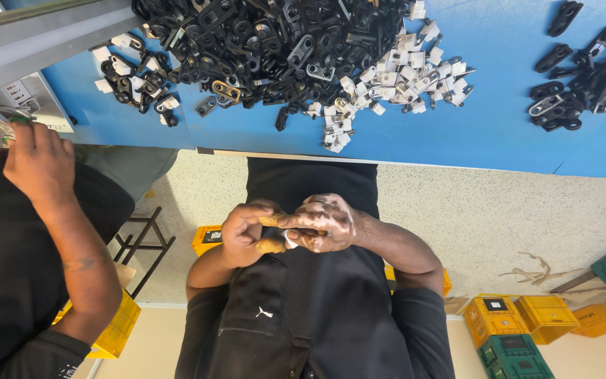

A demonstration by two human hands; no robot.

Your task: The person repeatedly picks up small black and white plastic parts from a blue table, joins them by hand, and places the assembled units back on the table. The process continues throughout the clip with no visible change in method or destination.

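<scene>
My left hand [245, 231] and my right hand [325, 223] meet in front of my black shirt, below the table edge. Together they pinch a small part [290, 240] of which only a white bit shows between the fingers. Two fingertips of my left hand look tan, as if covered. On the blue table [499, 119] ahead lies a big heap of black flat link-shaped parts [261, 49], with a cluster of small white clips [401, 77] on its right side.
A smaller pile of black parts [583, 77] lies at the table's right. At the left, a co-worker's hand [36, 161] rests on a grey machine box with red and green buttons [8, 116]. Yellow and green crates [520, 326] and a stool [142, 242] stand on the floor.
</scene>
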